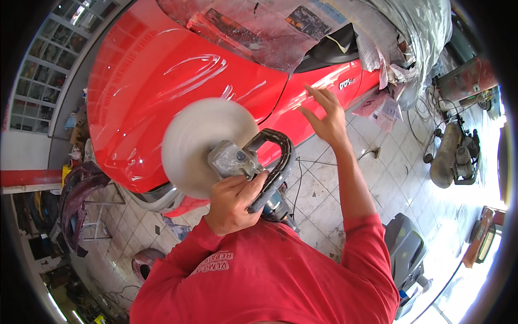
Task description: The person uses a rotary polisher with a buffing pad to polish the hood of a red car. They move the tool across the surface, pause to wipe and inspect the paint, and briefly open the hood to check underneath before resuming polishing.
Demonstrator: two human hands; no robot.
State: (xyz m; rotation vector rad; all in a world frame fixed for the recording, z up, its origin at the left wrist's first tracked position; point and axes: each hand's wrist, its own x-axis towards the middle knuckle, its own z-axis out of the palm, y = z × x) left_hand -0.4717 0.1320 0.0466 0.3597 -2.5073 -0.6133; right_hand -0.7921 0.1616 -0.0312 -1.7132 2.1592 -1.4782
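My left hand is closed around the handle area of a polisher, beside its grey metal head. A black loop handle curves up on the polisher's right. Its round white pad looks smeared as if spinning, and faces the red car bonnet; whether it touches the paint I cannot tell. White streaks of paste lie on the bonnet beyond the pad. Out over the car's front wing, my right hand is raised, fingers apart, holding nothing. The polisher's rear body points toward my chest.
Masking paper covers the windscreen, and a plastic sheet hangs farther right. A dark cable crosses the tiled floor. An air compressor stands at right, a grey chair near my right elbow, a maroon bumper at left.
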